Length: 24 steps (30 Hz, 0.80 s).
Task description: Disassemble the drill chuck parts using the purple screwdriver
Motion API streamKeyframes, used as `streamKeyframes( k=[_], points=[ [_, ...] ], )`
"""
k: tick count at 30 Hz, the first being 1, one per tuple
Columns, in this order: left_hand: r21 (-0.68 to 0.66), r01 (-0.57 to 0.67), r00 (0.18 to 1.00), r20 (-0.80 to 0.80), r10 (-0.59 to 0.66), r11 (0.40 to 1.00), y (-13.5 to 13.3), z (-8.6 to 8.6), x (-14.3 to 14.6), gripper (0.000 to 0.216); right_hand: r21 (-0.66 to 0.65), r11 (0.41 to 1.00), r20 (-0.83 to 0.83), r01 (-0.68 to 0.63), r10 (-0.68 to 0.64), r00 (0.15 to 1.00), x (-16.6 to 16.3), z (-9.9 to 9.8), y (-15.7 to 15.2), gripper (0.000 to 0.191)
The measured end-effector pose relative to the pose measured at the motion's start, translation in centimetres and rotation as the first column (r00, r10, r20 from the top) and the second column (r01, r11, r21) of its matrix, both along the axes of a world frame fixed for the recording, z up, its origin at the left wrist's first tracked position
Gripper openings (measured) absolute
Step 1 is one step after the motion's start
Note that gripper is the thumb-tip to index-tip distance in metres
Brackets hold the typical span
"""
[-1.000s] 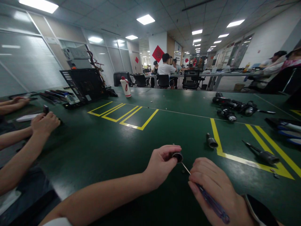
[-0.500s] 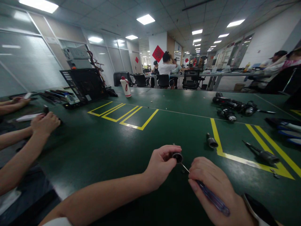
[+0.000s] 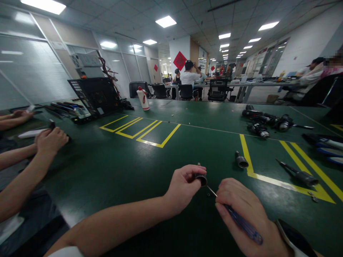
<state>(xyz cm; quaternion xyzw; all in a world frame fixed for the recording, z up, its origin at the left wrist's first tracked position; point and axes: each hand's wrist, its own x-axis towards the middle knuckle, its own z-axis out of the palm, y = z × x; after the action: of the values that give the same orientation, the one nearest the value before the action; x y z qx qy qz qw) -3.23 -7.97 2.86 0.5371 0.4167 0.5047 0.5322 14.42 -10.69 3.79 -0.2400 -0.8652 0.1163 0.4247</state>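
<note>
Between the thumb and fingers of my left hand (image 3: 182,189) is a dark metal cup-shaped part (image 3: 201,179), its round mouth turned toward me. My right hand (image 3: 241,210) is closed around a screwdriver (image 3: 242,223) with a clear purplish handle. The thin shaft points up and left, and its tip reaches the rim of the cup-shaped part; whether it goes inside I cannot tell. A tiny dark nut-like piece (image 3: 208,194) lies on the green table (image 3: 120,171) just below the shaft.
Right of my hands lie a similar cup-shaped part (image 3: 241,161), a longer shafted part (image 3: 302,176) and small metal bits (image 3: 313,197). Power drills (image 3: 264,123) rest farther back. A white bottle (image 3: 143,98) and black computer case (image 3: 93,96) stand behind. Another person's hand (image 3: 52,139) is at left.
The cup-shaped part has tilted slightly in my left hand, its mouth now turned lower. My right hand and the screwdriver have shifted very slightly to the right.
</note>
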Motion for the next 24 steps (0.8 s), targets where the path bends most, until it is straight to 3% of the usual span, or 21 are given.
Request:
streamKeyframes(
  k=[12, 18, 21, 24],
  points=[
    [0.027, -0.035, 0.999, -0.006, 0.035, 0.999, 0.1, -0.3, 0.2, 0.021, 0.002, 1.000, 0.024, 0.026, -0.026, 0.999, -0.3, -0.2, 0.0, 0.017],
    [-0.036, -0.026, 0.999, 0.029, 0.027, 0.999, 0.5, -0.5, 0.1, 0.019, -0.052, 0.998, -0.033, 0.025, -0.027, 0.999, -0.2, 0.0, 0.0, 0.014],
    [-0.080, -0.013, 0.999, 0.051, 0.017, 0.997, 0.8, -0.9, 0.0, 0.020, -0.145, 0.988, -0.154, 0.058, -0.080, 0.985, 0.4, 0.1, 0.4, 0.015],
    [-0.130, 0.004, 1.000, 0.028, 0.000, 0.991, 1.1, -1.0, -0.2, 0.022, -0.356, 0.927, -0.162, 0.118, -0.186, 0.969, 0.7, 0.0, 1.3, 0.025]
  ],
)
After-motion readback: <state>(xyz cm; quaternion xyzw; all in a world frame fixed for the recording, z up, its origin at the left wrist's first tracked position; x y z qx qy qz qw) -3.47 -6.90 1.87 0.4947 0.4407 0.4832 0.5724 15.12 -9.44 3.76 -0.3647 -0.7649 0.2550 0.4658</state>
